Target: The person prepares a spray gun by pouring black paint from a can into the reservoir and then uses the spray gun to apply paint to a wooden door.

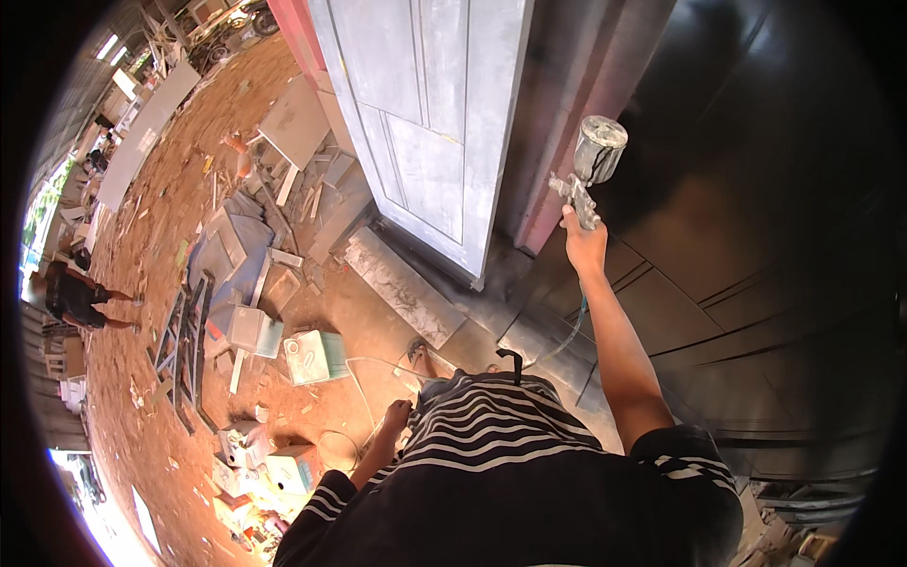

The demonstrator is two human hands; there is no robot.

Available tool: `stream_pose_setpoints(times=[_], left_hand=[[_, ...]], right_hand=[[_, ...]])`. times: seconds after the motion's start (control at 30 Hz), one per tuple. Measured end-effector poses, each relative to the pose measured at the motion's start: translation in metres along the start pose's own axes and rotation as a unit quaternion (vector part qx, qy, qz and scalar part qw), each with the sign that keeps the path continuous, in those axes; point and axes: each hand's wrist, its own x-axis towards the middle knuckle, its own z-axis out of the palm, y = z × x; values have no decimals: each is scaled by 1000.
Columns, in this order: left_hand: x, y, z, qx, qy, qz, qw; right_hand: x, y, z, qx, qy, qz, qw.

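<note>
My right hand (586, 248) is stretched out ahead, its fingers wrapped round the grip of a spray gun (578, 200). A paint-smeared metal cup (601, 151) sits on top of the gun, and a thin hose (578, 326) hangs below my wrist. The gun is nearest to a reddish-brown upright edge (557, 189) and a large dark panelled surface (699, 302) on the right. Down by my waist, my left hand (398, 414) is closed; whatever it may hold is hidden. A tall light grey panelled door (425, 123) stands ahead, left of the gun.
Beside the door's foot lies a long pale-stained board (402, 288). Wood scraps, a metal frame (184, 350) and a white-and-green container (315, 357) litter the brown ground on the left. A pale hose (357, 378) trails near my left side. Another person (76, 295) stands at far left.
</note>
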Motion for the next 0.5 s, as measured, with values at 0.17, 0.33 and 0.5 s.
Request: stream_pose_setpoints(times=[0.17,0.33,0.5], left_hand=[[0,23,2,-85,-26,-15,996],[-6,31,-5,-125,-14,-21,992],[-27,-1,4,-86,-2,12,996]], right_hand=[[17,-40,-6,23,4,-24,999],[35,-68,2,22,28,-54,998],[45,-51,13,-13,19,-27,999]])
